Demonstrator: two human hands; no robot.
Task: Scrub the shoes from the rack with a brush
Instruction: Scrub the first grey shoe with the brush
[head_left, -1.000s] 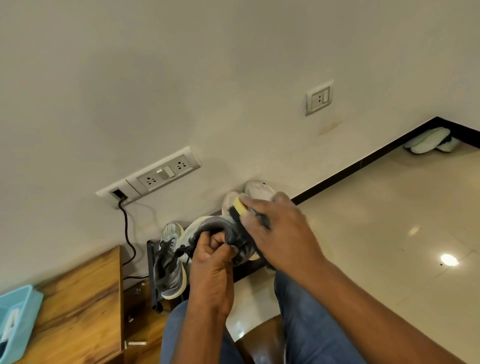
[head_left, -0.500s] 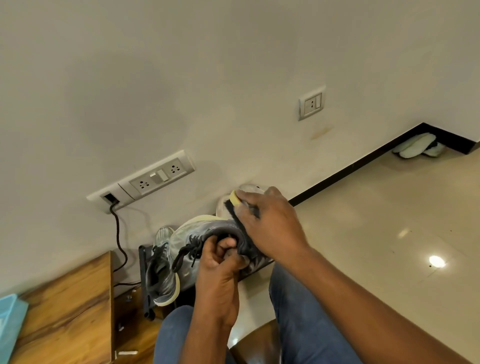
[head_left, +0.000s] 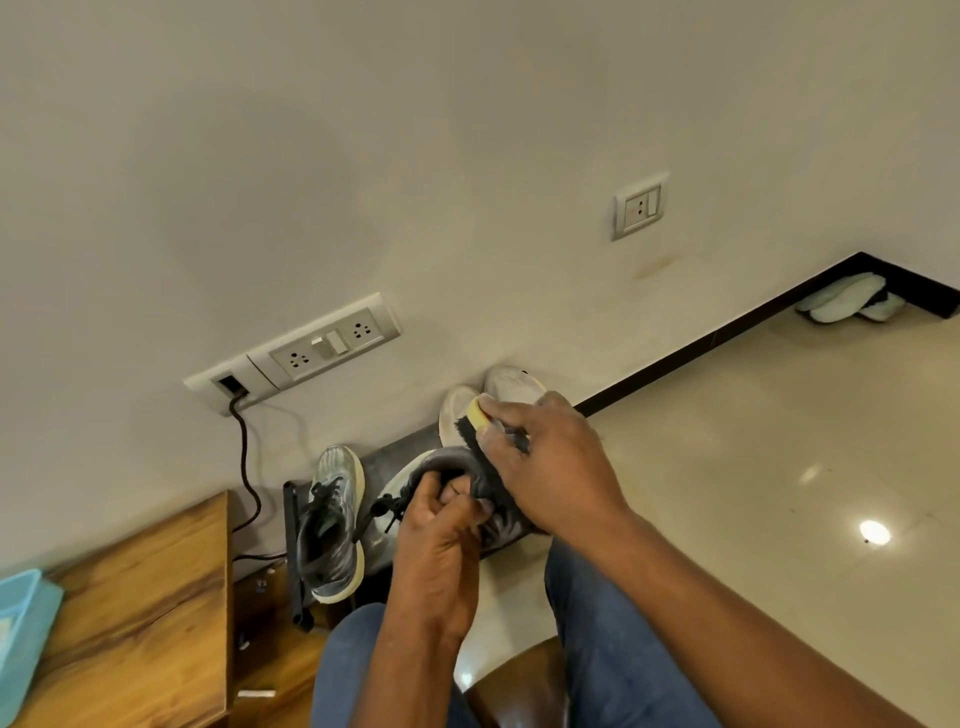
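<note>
With the left hand (head_left: 441, 525) gripping the grey shoe's (head_left: 498, 525) collar just beyond the knees, the right hand (head_left: 550, 462), curled round the brush (head_left: 475, 418), should stroke firmly along its upper

Single head-worn wide-angle camera, sitting above the seated person's lap and looking forward and down; the left hand (head_left: 441, 540) and right hand (head_left: 550, 467) are lying close under the lens, low of centre, with both forearms running in from the bottom edge. The view is tilting, so the wall (head_left: 415, 156) is filling the upper half, its skirting (head_left: 727, 338) is slanting up to the right, and the floor (head_left: 779, 493) is falling away at right. No second view, so nothing is being shared.
</note>
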